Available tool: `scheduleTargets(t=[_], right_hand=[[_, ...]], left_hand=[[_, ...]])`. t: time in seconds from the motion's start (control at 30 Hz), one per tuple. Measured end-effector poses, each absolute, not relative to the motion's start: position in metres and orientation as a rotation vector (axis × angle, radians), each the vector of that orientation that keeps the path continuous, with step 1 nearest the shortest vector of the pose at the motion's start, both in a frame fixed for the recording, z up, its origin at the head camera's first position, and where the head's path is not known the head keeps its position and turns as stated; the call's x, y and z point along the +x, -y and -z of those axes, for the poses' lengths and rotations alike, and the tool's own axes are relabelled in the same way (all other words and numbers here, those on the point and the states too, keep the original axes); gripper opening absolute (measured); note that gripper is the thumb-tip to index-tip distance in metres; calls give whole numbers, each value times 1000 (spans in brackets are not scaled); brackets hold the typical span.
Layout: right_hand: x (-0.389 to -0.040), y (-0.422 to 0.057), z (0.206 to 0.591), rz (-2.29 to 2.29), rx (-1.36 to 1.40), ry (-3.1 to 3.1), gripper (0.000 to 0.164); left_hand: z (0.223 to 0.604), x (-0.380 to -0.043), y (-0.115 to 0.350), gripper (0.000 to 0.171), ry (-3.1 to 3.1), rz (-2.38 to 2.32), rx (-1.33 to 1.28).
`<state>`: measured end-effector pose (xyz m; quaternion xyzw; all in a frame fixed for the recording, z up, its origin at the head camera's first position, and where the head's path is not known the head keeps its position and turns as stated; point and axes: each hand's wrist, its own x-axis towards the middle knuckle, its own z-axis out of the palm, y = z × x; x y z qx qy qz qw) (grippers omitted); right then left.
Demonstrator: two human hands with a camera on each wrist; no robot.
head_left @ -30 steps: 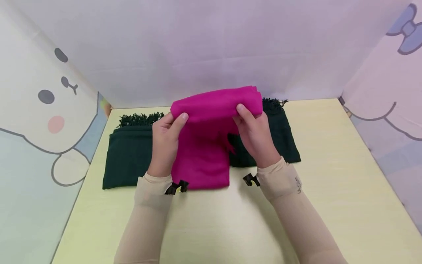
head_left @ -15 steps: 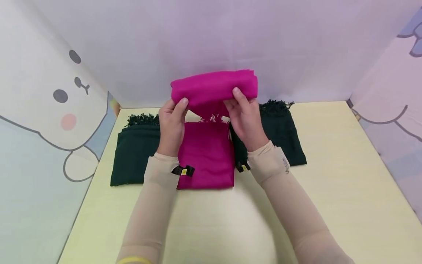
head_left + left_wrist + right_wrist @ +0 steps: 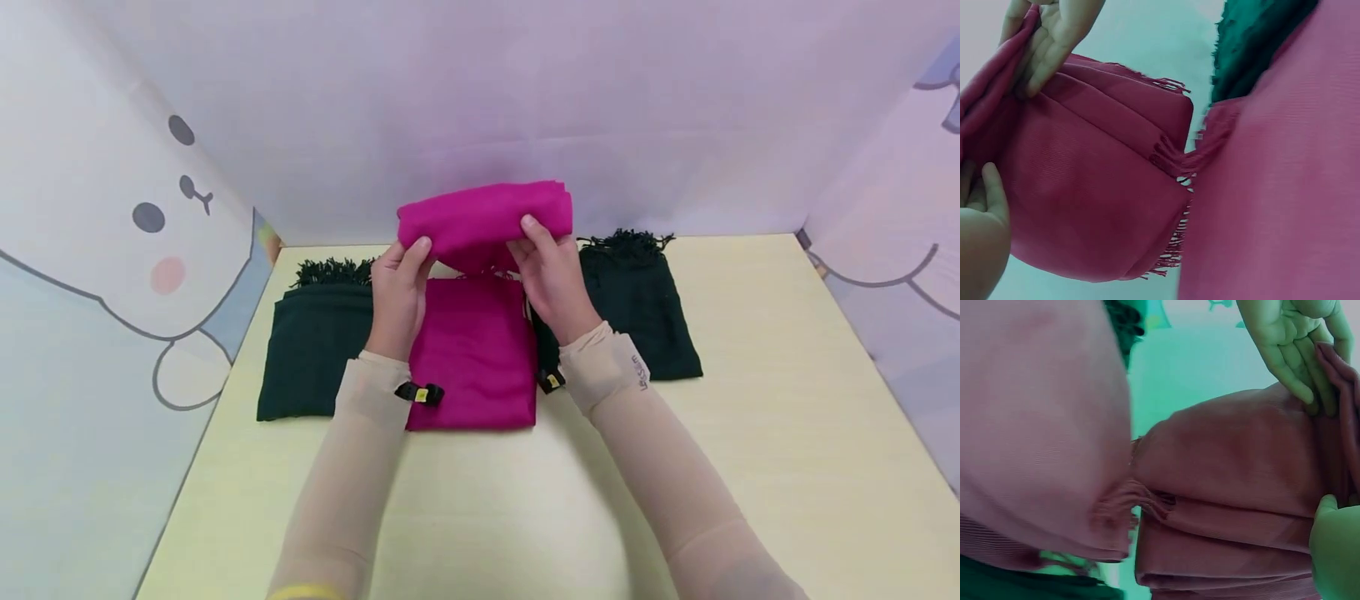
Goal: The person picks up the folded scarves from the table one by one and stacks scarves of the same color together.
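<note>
Both my hands hold up a folded magenta scarf with a fringe. My left hand pinches its left side, thumb on the near face and fingers behind. The right hand grips it the same way nearer the right end. Below and nearer to me, a second folded magenta scarf lies flat on the table. The raised scarf's fringe hangs at the lying scarf's far edge in the left wrist view. In the right wrist view, the raised scarf shows stacked folds.
A folded dark green scarf with fringe lies left of the magenta one, and another dark green scarf lies on the right. The pale yellow table ends at a white cloth wall; cartoon-printed panels flank it.
My hands have raised the magenta scarf, uncovering the far part of the one lying below, then lowered it slightly and drawn a little closer together. The head view has shifted slightly.
</note>
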<state>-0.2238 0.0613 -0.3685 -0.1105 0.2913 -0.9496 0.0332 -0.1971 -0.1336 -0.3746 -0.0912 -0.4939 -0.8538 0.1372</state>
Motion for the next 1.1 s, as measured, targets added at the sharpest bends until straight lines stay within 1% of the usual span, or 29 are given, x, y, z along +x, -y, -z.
scheduleTargets(t=[0.1, 0.23, 0.3, 0.47, 0.67, 0.93, 1.1], right_hand=[[-217, -61, 377, 2859, -307, -974, 26], [-206, -62, 381, 2785, -281, -1071, 31], [-200, -64, 381, 2752, -249, -1123, 31], [-187, -70, 375, 2669, -215, -1231, 34], [-172, -76, 370, 2568, -112, -1304, 33], [-152, -83, 370, 2431, -64, -1411, 39], [-134, -86, 377, 2302, -53, -1524, 39]], left_hand=[[384, -188, 138, 16, 1453, 2472, -201], [388, -177, 143, 30, 1497, 2472, -147], [388, -170, 145, 34, 1505, 2482, -122], [381, -153, 149, 34, 1518, 2481, -77], [378, -135, 155, 35, 1546, 2489, -6], [383, -108, 165, 31, 1668, 2492, 46], [391, -89, 173, 29, 1798, 2464, 123]])
